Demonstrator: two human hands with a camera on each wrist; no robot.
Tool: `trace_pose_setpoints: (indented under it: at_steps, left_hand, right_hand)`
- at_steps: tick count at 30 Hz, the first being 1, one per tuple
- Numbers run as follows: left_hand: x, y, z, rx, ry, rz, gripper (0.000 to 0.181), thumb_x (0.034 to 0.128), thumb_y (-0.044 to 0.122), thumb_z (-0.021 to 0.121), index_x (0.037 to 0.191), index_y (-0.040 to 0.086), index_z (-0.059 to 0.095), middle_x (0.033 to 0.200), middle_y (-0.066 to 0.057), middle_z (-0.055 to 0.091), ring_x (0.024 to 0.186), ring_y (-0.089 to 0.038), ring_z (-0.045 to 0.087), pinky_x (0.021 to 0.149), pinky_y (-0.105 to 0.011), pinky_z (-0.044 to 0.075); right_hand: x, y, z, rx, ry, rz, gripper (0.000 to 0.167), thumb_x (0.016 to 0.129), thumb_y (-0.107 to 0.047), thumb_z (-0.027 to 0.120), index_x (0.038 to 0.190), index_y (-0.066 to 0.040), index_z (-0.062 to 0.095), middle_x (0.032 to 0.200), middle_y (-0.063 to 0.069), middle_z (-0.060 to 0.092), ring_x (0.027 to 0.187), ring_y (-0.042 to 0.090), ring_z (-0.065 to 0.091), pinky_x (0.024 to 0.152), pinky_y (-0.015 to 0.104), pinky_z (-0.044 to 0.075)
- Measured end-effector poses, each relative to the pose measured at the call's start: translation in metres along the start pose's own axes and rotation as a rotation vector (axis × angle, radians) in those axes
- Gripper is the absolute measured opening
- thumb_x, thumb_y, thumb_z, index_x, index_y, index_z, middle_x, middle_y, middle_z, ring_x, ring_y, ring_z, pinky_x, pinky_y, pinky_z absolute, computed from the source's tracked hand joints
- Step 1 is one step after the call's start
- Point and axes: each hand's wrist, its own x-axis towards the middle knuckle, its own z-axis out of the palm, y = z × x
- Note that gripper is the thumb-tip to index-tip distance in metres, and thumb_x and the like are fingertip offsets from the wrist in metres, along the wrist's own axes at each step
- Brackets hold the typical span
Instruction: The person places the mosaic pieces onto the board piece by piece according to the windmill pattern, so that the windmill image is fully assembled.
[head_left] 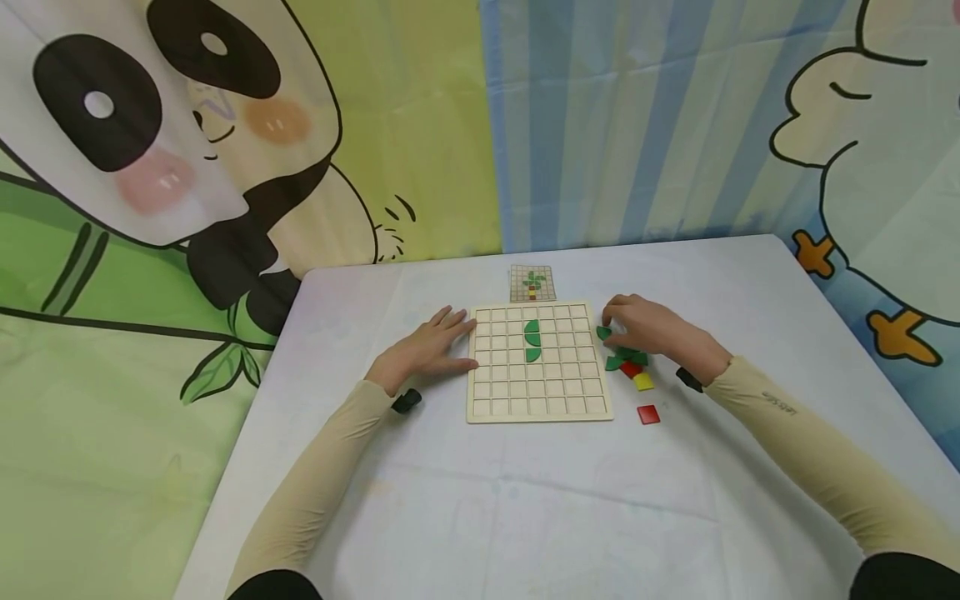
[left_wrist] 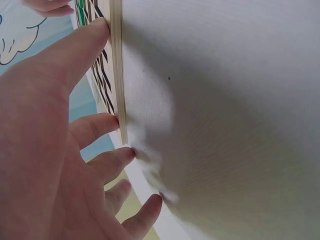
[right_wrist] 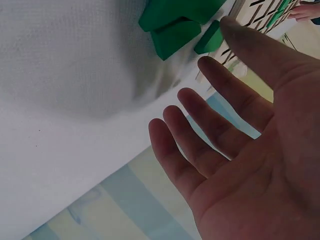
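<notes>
In the head view, a pale wooden grid board (head_left: 543,387) lies on the table with several green quarter-circle pieces (head_left: 532,340) in its upper middle. My left hand (head_left: 423,348) is spread at the board's left side, thumb and forefinger touching its edge. To the right of the board, my right hand (head_left: 648,327) hovers low over loose pieces. Its thumb and forefinger are at a single green piece (right_wrist: 210,37) beside the board; no firm pinch shows. More green pieces (right_wrist: 175,30) lie next to it in the right wrist view.
A small pattern card (head_left: 532,283) lies behind the board. Near the right hand are a red piece (head_left: 631,369), a yellow square (head_left: 643,382) and a separate red square (head_left: 648,415). A white cloth covers the table (head_left: 525,517); printed curtains (head_left: 420,125) hang behind it.
</notes>
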Motion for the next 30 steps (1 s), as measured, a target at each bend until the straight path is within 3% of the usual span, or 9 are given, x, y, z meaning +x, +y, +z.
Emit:
trace_pose_setpoints:
  at_steps: [4, 8, 15, 22, 30]
  left_hand:
    - [0.0003, 0.0003, -0.0005, 0.000, -0.001, 0.000, 0.092, 0.0904, 0.071, 0.056, 0.162, 0.025, 0.022, 0.171, -0.005, 0.012, 0.158, -0.029, -0.001, 0.128, -0.051, 0.014]
    - [0.0014, 0.0006, -0.0006, 0.006, 0.008, 0.012, 0.090, 0.0913, 0.069, 0.055, 0.162, 0.023, 0.023, 0.170, -0.006, 0.013, 0.158, -0.031, 0.000, 0.127, -0.053, 0.016]
    - [0.0009, 0.0007, 0.0001, 0.007, 0.018, 0.023, 0.090, 0.0913, 0.068, 0.057, 0.161, 0.022, 0.025, 0.170, -0.008, 0.016, 0.158, -0.033, 0.003, 0.126, -0.054, 0.018]
    - [-0.0008, 0.0018, -0.0001, -0.001, 0.016, 0.019, 0.090, 0.0913, 0.068, 0.058, 0.161, 0.022, 0.025, 0.170, -0.008, 0.015, 0.158, -0.033, 0.002, 0.127, -0.053, 0.016]
    - [-0.0001, 0.0023, -0.0014, 0.011, 0.010, 0.012, 0.090, 0.0916, 0.068, 0.057, 0.161, 0.021, 0.024, 0.170, -0.008, 0.015, 0.158, -0.032, 0.002, 0.127, -0.052, 0.016]
  right_hand:
    - [0.0015, 0.0029, 0.0013, -0.003, 0.017, 0.003, 0.022, 0.091, -0.012, 0.074, 0.112, -0.009, 0.072, 0.132, 0.019, 0.060, 0.119, 0.038, 0.055, 0.099, 0.054, 0.052]
    - [0.0020, 0.0063, 0.0013, 0.007, 0.019, 0.016, 0.030, 0.091, -0.001, 0.069, 0.120, -0.009, 0.069, 0.137, 0.022, 0.056, 0.124, 0.042, 0.052, 0.101, 0.057, 0.050]
    - [0.0032, 0.0087, 0.0021, 0.037, -0.015, 0.076, 0.039, 0.091, -0.016, 0.074, 0.127, -0.006, 0.065, 0.141, 0.023, 0.051, 0.127, 0.043, 0.048, 0.105, 0.059, 0.047]
    - [0.0035, 0.0090, 0.0038, 0.046, 0.001, 0.022, 0.029, 0.092, -0.017, 0.073, 0.119, -0.005, 0.070, 0.137, 0.023, 0.055, 0.125, 0.042, 0.051, 0.103, 0.058, 0.048]
    - [0.0045, 0.0093, 0.0045, 0.020, 0.030, 0.013, 0.027, 0.092, -0.020, 0.074, 0.114, -0.006, 0.071, 0.134, 0.022, 0.057, 0.122, 0.041, 0.053, 0.102, 0.056, 0.049]
